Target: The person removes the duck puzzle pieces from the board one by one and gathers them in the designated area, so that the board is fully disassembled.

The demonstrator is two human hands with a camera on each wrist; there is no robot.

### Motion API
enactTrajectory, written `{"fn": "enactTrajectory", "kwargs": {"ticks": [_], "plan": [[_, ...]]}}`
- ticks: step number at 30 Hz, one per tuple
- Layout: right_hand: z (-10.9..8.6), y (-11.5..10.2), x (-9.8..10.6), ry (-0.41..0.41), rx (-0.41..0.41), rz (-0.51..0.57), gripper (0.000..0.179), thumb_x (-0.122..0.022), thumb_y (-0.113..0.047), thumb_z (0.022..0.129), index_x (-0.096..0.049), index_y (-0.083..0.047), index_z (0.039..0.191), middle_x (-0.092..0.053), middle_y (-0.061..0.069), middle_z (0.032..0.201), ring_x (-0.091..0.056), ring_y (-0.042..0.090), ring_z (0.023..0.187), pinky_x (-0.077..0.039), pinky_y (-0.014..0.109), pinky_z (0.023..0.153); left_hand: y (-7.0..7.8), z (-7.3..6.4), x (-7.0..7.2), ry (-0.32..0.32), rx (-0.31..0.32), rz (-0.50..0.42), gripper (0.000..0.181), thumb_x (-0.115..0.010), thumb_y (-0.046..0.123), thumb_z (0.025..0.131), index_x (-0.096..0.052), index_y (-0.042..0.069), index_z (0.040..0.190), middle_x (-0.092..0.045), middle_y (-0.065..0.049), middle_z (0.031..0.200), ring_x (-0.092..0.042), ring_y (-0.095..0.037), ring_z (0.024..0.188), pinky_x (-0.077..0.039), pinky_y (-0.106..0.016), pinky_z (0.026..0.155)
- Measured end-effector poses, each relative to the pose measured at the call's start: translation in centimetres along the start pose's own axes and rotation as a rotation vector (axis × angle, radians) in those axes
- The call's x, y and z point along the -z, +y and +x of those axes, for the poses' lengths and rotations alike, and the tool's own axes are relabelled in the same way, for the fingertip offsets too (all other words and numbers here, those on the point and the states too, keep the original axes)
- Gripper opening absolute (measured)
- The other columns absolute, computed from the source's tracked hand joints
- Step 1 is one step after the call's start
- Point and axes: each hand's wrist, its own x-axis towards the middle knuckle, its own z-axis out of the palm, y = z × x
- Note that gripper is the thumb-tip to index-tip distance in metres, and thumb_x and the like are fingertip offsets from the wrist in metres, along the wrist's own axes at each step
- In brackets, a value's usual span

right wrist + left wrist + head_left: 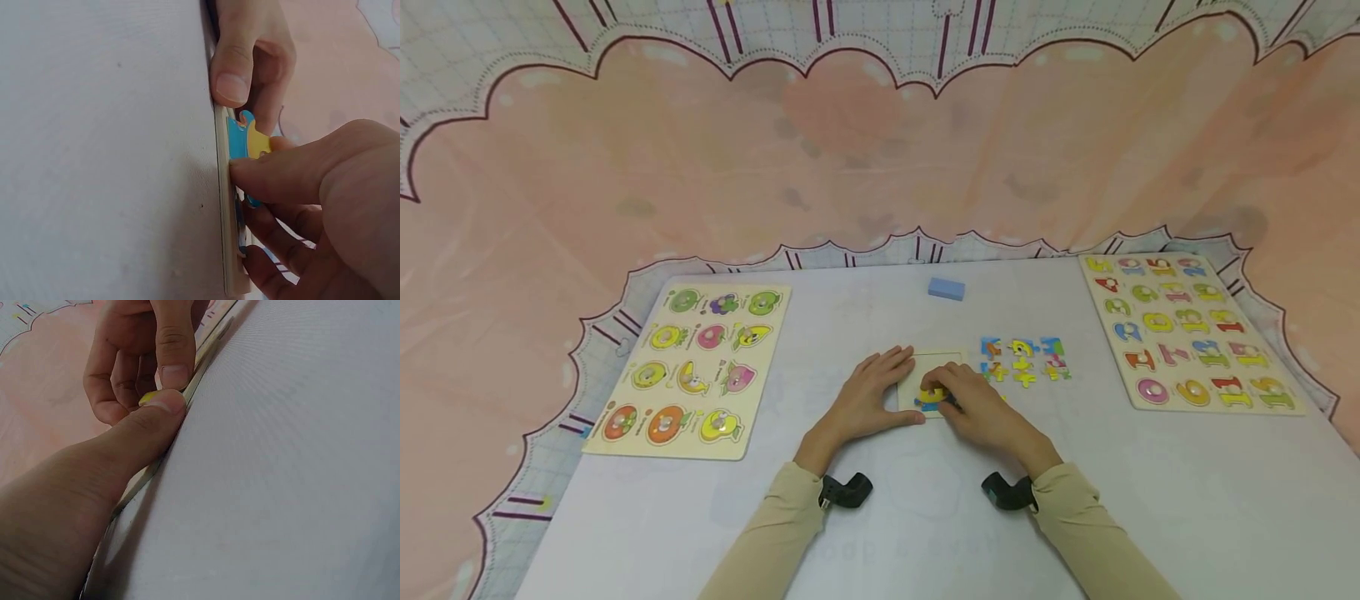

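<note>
A small pale wooden puzzle board point(910, 392) lies on the white table between both hands. My left hand point(872, 392) rests along the board's left side, fingers extended, with the thumb at the near edge. My right hand point(981, 408) pinches a blue and yellow jigsaw piece point(236, 139) at the board's near edge. That piece stands tilted up from the board in the right wrist view; fingers hide part of it. Right of the board lie several loose jigsaw pieces point(1022, 365), colourful and roughly in rows. In the left wrist view only a yellow bit point(147, 397) shows by the thumbs.
A blue block point(946, 289) sits toward the table's back. On the left lies a fruit peg board point(707, 321), and on the right a board with colourful letter-like shapes point(1187, 350). A patterned peach cloth point(880, 167) hangs behind the table.
</note>
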Motion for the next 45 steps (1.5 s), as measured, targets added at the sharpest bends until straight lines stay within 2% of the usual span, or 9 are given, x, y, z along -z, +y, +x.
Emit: {"fn": "enactTrajectory", "kwargs": {"ticks": [6,12,19,25,30,33,39,45], "plan": [[0.0,0.0,0.1,-0.008,-0.032,0.043,0.025,-0.059,-0.005,0.089,-0.059,-0.013,0.113,-0.058,-0.001,0.108,-0.053,0.017,0.104,-0.045,0.040,0.094,0.0,0.0,0.0,-0.002,0.011,-0.006,0.089,-0.072,0.057,0.074,-0.042,0.009,0.143,-0.032,0.000,0.154,-0.025,-0.018,0.145,-0.019,-0.043,0.119],[0.1,0.1,0.0,0.026,-0.024,0.092,0.018,-0.059,-0.008,0.091,-0.063,-0.014,0.107,-0.059,-0.003,0.105,-0.056,0.012,0.098,-0.047,0.035,0.089,0.1,0.0,0.0,0.021,-0.005,-0.018,0.089,-0.073,0.055,0.073,-0.043,0.007,0.142,-0.034,-0.002,0.153,-0.028,-0.020,0.143,-0.021,-0.044,0.118],[0.2,-0.1,-0.1,0.004,-0.023,0.161,0.020,-0.056,-0.008,0.092,-0.063,-0.017,0.109,-0.058,-0.007,0.106,-0.055,0.005,0.092,-0.050,0.027,0.083,0.0,0.0,0.0,0.012,-0.003,-0.014,0.088,-0.073,0.054,0.074,-0.043,0.008,0.142,-0.034,-0.002,0.153,-0.028,-0.019,0.144,-0.021,-0.044,0.118],[0.2,-0.4,-0.2,0.016,-0.009,0.201,0.022,-0.056,-0.007,0.093,-0.065,-0.018,0.110,-0.058,-0.006,0.103,-0.054,0.006,0.086,-0.049,0.023,0.077,0.0,0.0,-0.1,0.016,-0.007,-0.021,0.088,-0.073,0.055,0.074,-0.043,0.007,0.142,-0.034,-0.002,0.153,-0.027,-0.020,0.144,-0.020,-0.046,0.118],[0.3,-0.4,-0.5,0.057,-0.012,0.244,0.022,-0.056,-0.005,0.092,-0.065,-0.019,0.106,-0.059,-0.008,0.103,-0.057,0.006,0.087,-0.051,0.023,0.078,0.0,0.0,-0.1,0.015,0.001,-0.019,0.089,-0.073,0.056,0.073,-0.043,0.008,0.142,-0.033,0.000,0.154,-0.027,-0.018,0.144,-0.020,-0.044,0.118],[0.3,-0.3,-0.6,0.089,-0.014,0.245,0.021,-0.057,-0.004,0.091,-0.065,-0.018,0.104,-0.060,-0.009,0.103,-0.058,0.005,0.090,-0.052,0.024,0.080,0.0,0.0,-0.1,0.011,0.003,-0.015,0.088,-0.072,0.056,0.074,-0.043,0.009,0.142,-0.033,0.000,0.154,-0.027,-0.018,0.144,-0.020,-0.043,0.119],[0.2,0.0,-0.3,0.142,0.002,0.242,0.022,-0.058,-0.001,0.090,-0.064,-0.016,0.106,-0.061,-0.006,0.102,-0.059,0.006,0.088,-0.053,0.023,0.076,0.0,-0.1,-0.1,0.007,0.006,-0.011,0.088,-0.072,0.057,0.074,-0.043,0.009,0.142,-0.033,0.000,0.154,-0.026,-0.018,0.144,-0.019,-0.043,0.119],[0.0,0.5,0.7,0.138,-0.052,0.298,0.022,-0.059,-0.001,0.090,-0.060,-0.014,0.108,-0.063,0.000,0.106,-0.062,0.013,0.097,-0.054,0.027,0.081,0.0,0.1,0.0,-0.001,0.014,0.000,0.089,-0.071,0.058,0.074,-0.042,0.010,0.143,-0.032,0.002,0.154,-0.025,-0.016,0.145,-0.019,-0.041,0.119]]}}
